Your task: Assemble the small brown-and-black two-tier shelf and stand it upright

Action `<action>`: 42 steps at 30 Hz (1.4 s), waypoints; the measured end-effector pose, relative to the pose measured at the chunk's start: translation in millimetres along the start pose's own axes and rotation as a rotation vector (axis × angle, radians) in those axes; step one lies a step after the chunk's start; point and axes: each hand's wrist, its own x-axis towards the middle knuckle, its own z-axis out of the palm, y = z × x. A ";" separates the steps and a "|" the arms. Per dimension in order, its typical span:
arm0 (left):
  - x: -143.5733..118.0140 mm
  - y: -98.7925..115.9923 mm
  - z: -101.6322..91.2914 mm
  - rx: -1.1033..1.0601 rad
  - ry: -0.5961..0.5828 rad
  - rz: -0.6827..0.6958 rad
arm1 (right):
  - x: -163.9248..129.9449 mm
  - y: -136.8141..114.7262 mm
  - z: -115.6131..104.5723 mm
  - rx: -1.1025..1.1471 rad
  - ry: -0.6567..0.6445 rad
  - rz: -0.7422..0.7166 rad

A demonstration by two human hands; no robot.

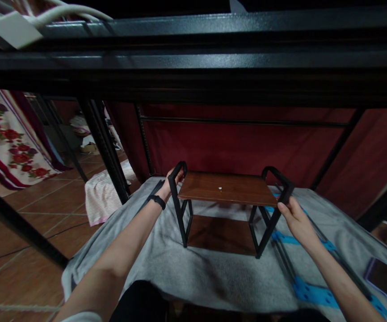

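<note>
Two hands are gripping the small wooden-topped table (227,188) standing on the grey blanket (166,259): the left hand (170,182) is curling around the left black frame, the right hand (296,219) is pinching the right frame. On soft bedding, its thin legs are likely wobbling, so an uneven lift could be tipping it toward the phone (386,279).

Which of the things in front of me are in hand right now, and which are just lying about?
In hand:
small two-tier shelf, its black side frames held by the left hand and right hand
grey blanket it stands on

Lying about:
phone
striped cloth on the floor
floral fabric
</note>
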 end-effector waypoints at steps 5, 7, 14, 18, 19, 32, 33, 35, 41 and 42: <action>-8.3 6.7 5.5 0.010 0.025 0.049 | -0.9 -1.7 0.1 0.026 0.014 0.017; -15.3 13.7 10.9 0.009 0.058 0.076 | -1.1 -1.5 0.0 0.032 0.018 0.020; -29.9 26.8 20.6 0.104 0.121 0.170 | -1.3 0.5 0.4 0.043 0.020 0.032; -24.4 20.6 17.1 0.111 0.102 0.153 | -1.1 -2.2 0.3 0.041 0.031 0.035; -22.3 19.7 16.1 0.110 0.094 0.141 | -1.1 -3.3 0.5 0.045 0.025 0.032; -14.8 27.1 17.9 0.109 0.065 0.084 | -1.8 -2.3 1.7 0.030 0.030 0.030; -16.5 28.4 19.3 0.099 0.071 0.089 | -1.9 -1.8 1.5 0.029 0.031 0.028; -20.6 30.7 22.2 0.078 0.084 0.099 | -2.0 -0.3 1.4 0.032 0.031 0.025; -30.3 31.9 30.9 0.062 0.145 0.129 | -1.6 3.1 0.3 0.054 0.038 0.028; -30.2 31.5 32.0 0.063 0.160 0.132 | -1.5 2.8 -0.3 0.056 0.041 0.029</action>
